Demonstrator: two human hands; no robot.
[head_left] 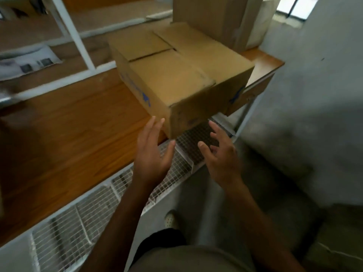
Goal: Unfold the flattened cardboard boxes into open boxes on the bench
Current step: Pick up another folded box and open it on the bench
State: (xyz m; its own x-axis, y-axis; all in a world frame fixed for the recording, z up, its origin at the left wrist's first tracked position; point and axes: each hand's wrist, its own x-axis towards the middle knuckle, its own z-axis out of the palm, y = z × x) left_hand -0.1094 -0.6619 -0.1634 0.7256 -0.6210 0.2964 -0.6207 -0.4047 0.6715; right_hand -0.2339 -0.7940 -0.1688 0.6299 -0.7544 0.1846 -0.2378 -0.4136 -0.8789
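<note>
Box (182, 75) with flaps folded shut sits on bench (68, 134), one corner overhanging edge. Left hand (153, 152) and right hand (220, 156) spread wide, holding nothing, just beside that corner.

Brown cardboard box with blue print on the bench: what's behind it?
A tall brown cardboard bundle stands upright behind the brown cardboard box, with something white beside it. The bundle's base is partly covered; contact between them can't be told.
</note>
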